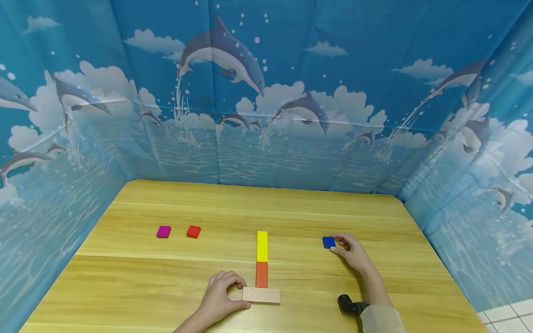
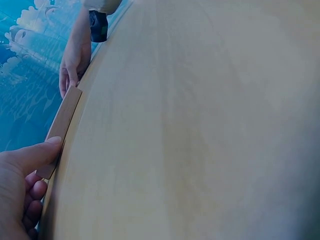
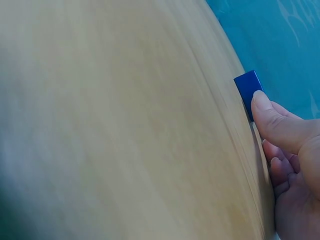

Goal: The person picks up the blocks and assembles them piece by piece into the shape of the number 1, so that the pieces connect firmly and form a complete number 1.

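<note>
My left hand (image 1: pixel 221 293) pinches the left end of a plain wooden block (image 1: pixel 261 295), thumb on its near side and fingertips at the far side. That block lies crosswise against the near end of an orange block (image 1: pixel 262 274), with a yellow block (image 1: pixel 262 246) in line beyond it. Off to the right, my right hand (image 1: pixel 351 252) holds a small blue square block (image 1: pixel 328 242) between thumb and fingers. In the right wrist view the thumb presses on the face of the blue block (image 3: pixel 248 90).
A magenta square block (image 1: pixel 164 231) and a red square block (image 1: pixel 193 231) lie apart on the left of the wooden table (image 1: pixel 137 282). A black device (image 1: pixel 351 305) is at the right wrist. A dolphin-print curtain (image 1: pixel 270 152) hangs behind the table and along both sides.
</note>
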